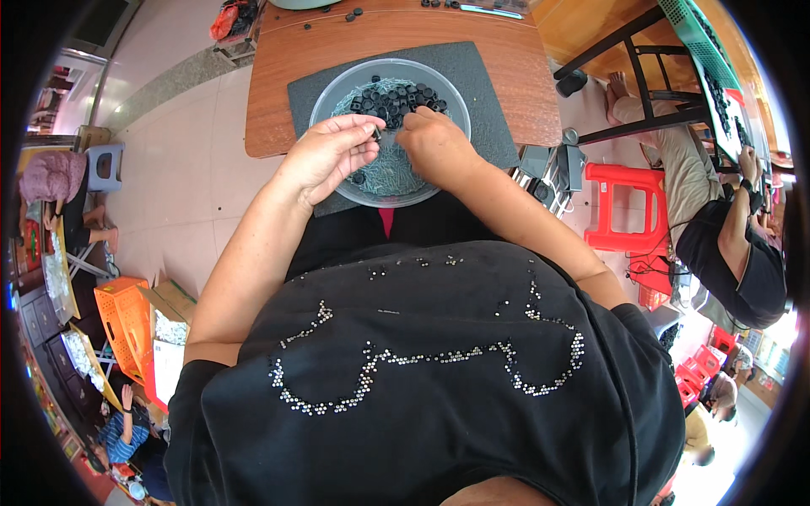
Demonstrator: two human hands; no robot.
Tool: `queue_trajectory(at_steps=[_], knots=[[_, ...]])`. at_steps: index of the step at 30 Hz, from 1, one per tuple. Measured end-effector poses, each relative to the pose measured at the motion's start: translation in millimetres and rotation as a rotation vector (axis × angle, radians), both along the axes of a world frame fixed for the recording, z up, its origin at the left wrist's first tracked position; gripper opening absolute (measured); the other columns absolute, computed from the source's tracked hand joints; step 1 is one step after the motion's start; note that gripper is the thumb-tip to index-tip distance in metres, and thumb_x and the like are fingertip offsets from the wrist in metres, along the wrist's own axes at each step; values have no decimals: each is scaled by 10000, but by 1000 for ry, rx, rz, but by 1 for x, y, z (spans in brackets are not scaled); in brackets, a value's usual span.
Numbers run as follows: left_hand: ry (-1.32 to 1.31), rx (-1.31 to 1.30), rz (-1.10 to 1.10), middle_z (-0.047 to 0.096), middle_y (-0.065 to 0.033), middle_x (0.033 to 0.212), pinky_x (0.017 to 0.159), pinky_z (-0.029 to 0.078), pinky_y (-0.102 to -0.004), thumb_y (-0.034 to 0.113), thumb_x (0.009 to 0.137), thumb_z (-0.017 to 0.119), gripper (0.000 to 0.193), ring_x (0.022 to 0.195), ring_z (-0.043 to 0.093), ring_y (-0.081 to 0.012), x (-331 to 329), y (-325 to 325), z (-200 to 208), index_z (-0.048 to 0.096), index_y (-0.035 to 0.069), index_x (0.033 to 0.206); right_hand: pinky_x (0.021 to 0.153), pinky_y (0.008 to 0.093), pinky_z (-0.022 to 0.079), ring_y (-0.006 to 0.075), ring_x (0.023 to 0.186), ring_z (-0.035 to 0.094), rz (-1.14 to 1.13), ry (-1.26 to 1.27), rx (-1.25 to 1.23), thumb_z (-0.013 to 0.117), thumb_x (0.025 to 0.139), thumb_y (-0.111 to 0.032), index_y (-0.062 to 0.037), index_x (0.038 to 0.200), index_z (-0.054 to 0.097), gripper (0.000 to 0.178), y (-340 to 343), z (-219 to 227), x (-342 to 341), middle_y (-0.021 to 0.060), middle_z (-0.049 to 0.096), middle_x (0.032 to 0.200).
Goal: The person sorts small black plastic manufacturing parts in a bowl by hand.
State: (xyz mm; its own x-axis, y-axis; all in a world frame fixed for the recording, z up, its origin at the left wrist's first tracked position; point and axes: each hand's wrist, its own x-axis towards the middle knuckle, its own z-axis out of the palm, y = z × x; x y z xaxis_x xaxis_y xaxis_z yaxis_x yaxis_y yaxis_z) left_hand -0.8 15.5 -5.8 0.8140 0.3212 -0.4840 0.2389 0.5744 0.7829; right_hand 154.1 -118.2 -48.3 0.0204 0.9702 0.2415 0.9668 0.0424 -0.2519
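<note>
A clear round plastic bowl (390, 201) rests on a dark grey mat (472, 72) in front of me. In it, small round black caps (384, 103) are heaped at the far side, over a mass of thin pale-green plastic pieces (392, 173). My left hand (333, 152) is over the bowl's left side, thumb and fingertips pinching a small black cap (377, 133). Just to its right, my right hand (440, 150) hangs above the bowl with its fingers curled together. Whatever those fingers hold is hidden by the hand.
Several loose black caps (351, 16) lie along the far part of the wooden table (278, 84). A red plastic stool (629, 207) stands to the right, near a seated person (734, 244) beside a green basket (704, 46). Orange crates (122, 325) stand at the left.
</note>
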Motion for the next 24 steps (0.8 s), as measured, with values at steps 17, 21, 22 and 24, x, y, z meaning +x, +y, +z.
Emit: queue_trajectory(at_steps=[17,21,22,24], knots=[[-114,-212,135,597,-61,895,721,536,-210,92,927,540,222,796,608,-114,-7,-5,-12,546,-34,1109,650,307,490,188,727,617,-229,714,80,619,785,-14,-19,862,622,77,-1,23,2,81,639,812],[-54,-70,150,600,-46,905,738,527,-217,83,927,536,180,804,601,-108,-1,-13,-11,560,-11,1079,628,250,478,113,666,570,-181,1286,173,655,785,-13,-21,930,651,145,1,33,-10,53,620,752],[-73,-108,119,602,-41,908,742,523,-220,80,927,536,166,806,600,-109,0,-16,-11,563,-2,1069,628,250,478,113,666,570,-184,1286,175,655,785,-13,-21,930,651,145,1,34,-11,53,620,752],[-92,-146,86,603,-36,910,746,520,-223,77,927,536,152,808,598,-110,2,-19,-10,567,8,1059,625,254,480,121,663,577,-135,1032,190,639,790,-5,-33,953,674,169,1,34,-12,50,620,759]])
